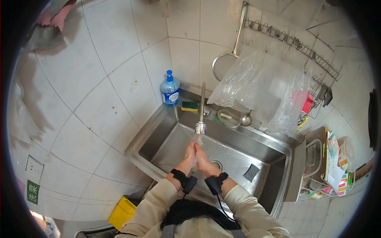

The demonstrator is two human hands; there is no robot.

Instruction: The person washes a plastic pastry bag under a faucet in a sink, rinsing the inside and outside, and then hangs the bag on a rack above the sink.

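Note:
My left hand (190,153) and my right hand (202,154) are pressed together under the metal faucet head (200,128). Water runs over the fingertips, and whether anything lies between the palms is hidden. Both hands hang over the stainless steel sink (166,142), left of its drain (216,164). A dark grey scouring pad (251,172) lies on the sink floor to the right. Each wrist wears a black strap with a small box and a cable.
On the back ledge stand a blue pump bottle (170,92), a yellow-green sponge (189,106), a clear soap dish (228,118) and a ladle (246,120). Plastic bags (262,80) and a strainer (226,65) hang behind. A yellow bin (122,211) is at lower left.

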